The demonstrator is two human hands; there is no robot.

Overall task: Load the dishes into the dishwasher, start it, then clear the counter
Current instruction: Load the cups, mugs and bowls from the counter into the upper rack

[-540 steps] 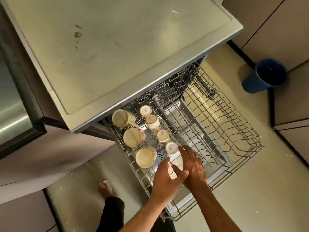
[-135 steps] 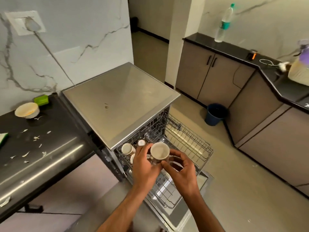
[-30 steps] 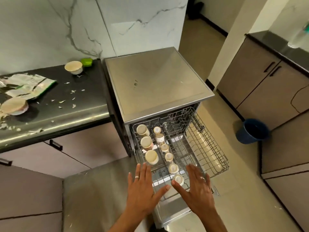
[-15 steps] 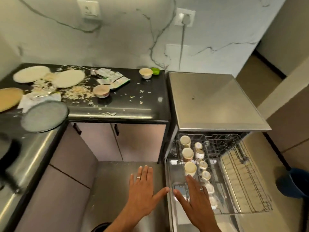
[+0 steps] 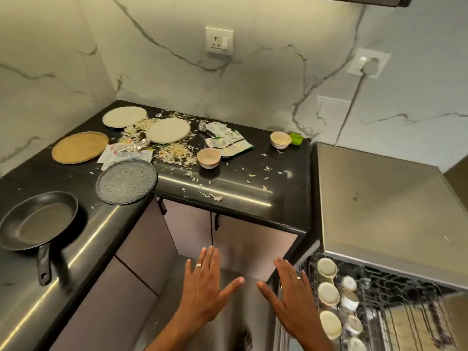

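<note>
Two bare hands held flat and spread above the floor, between a littered black counter and an open dishwasher.

The left hand (image 5: 206,287) and right hand (image 5: 293,296) hold nothing, fingers straight, thumbs nearly meeting. At lower right the dishwasher rack (image 5: 395,312) is pulled out, with mugs (image 5: 328,295) in a row along its left side. On the counter (image 5: 228,183) lie two white plates (image 5: 168,130), a tan plate (image 5: 79,147), a grey speckled plate (image 5: 126,181), two small bowls (image 5: 208,157), torn wrappers (image 5: 225,139), what look like food scraps, and a frying pan (image 5: 38,220).
</note>
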